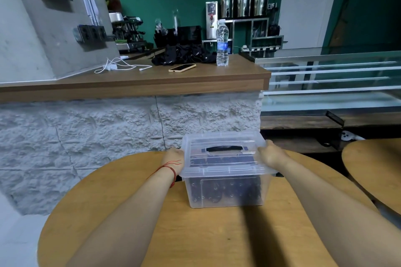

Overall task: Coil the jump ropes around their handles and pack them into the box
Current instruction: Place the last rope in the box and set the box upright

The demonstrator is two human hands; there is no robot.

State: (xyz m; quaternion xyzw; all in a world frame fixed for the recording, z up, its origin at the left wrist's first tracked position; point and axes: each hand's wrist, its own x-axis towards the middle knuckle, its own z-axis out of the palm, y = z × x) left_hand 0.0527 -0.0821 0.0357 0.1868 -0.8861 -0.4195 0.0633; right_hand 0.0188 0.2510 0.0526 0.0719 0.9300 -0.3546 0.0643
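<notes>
box (225,193) lidded on table (152,234); hands (173,157) (270,154) grip rim

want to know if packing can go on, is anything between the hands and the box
Nothing visible: the left hand and right hand hold the lid at its ends. The lid covers the box, with dark ropes inside.

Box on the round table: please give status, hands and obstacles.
Left hand and right hand grip the box by its rim, either side. Lid on, dark ropes inside. Box stands on round table. Nothing in the way.
</notes>
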